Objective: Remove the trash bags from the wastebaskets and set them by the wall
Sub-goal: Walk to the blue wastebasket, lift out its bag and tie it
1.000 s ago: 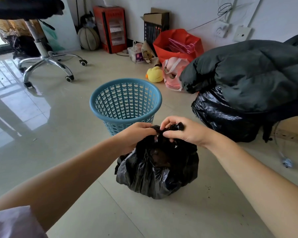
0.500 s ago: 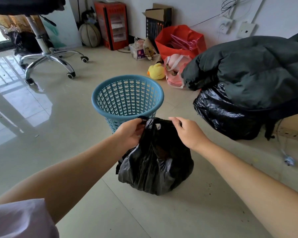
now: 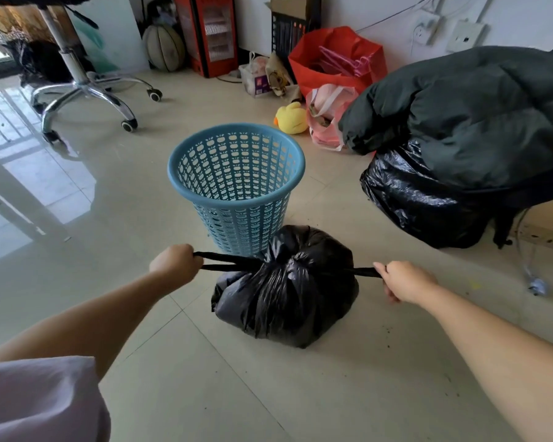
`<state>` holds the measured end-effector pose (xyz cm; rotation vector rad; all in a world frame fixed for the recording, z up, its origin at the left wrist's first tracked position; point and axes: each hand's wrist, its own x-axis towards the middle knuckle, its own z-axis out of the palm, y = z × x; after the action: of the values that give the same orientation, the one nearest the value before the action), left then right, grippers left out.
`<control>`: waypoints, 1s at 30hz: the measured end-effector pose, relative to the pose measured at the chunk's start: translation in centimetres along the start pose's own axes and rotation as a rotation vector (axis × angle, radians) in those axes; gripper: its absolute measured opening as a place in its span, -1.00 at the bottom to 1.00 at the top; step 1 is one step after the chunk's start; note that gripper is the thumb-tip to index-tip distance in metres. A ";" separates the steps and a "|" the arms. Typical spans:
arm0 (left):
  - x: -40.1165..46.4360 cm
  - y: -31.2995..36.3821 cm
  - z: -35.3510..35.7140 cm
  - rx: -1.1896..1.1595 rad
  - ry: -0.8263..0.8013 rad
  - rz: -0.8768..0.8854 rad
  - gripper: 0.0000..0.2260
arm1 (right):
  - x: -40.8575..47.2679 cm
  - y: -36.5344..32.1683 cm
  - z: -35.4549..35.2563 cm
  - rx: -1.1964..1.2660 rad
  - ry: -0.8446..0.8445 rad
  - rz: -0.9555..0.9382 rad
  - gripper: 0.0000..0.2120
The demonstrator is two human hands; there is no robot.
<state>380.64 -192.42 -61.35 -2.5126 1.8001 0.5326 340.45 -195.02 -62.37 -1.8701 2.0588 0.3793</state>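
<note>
Your left hand (image 3: 174, 263) and right hand (image 3: 406, 281), held apart, each grip a handle of the black trash bag (image 3: 286, 287), pulled taut. The bag sits on the floor (image 3: 115, 199), touching the blue wastebasket (image 3: 237, 186) behind it.

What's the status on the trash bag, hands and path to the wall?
Left hand and right hand each grip a handle strap, pulled apart. Black trash bag on floor, out of blue wastebasket. Not yet by wall; black bundle sits right.
</note>
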 end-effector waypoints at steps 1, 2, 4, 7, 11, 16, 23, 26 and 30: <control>0.0 -0.9 0.0 0.021 -0.013 -0.025 -0.78 | -0.1 0.6 0.3 0.011 -0.024 0.021 -0.32; -0.1 -1.5 0.1 0.033 -0.034 -0.048 -0.78 | -0.2 1.1 0.6 0.014 -0.049 0.034 -0.35; -0.3 -2.1 0.3 0.027 -0.092 -0.085 -0.78 | -0.3 1.7 1.0 0.002 -0.084 0.036 -0.41; -0.3 -1.9 0.5 -0.015 -0.165 -0.111 -0.77 | 0.0 1.6 1.1 0.011 -0.069 0.077 -0.46; -0.3 -1.1 0.0 0.014 -0.024 0.010 -0.81 | 0.9 1.3 -0.3 0.416 0.054 0.074 -0.62; -1.8 2.5 -1.5 -0.328 0.206 0.338 -0.83 | 0.6 -2.2 -3.6 1.368 0.084 -0.074 -0.74; -4.9 12.1 -4.2 -0.498 0.022 0.654 -0.55 | -3.0 -9.8 -8.2 1.454 -0.436 -0.415 -0.73; -5.3 13.3 -4.2 -0.477 -0.002 0.715 -0.37 | -5.3 -11.7 -8.6 1.024 -0.515 -0.571 -0.66; -4.9 12.5 -3.6 -0.434 -0.104 0.802 -0.52 | -6.8 -12.2 -9.4 0.648 -0.423 -0.669 -0.64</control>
<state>368.72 -192.92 -54.20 -1.7682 2.8596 1.1370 352.51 -194.02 -50.66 -1.7264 1.0178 -0.0676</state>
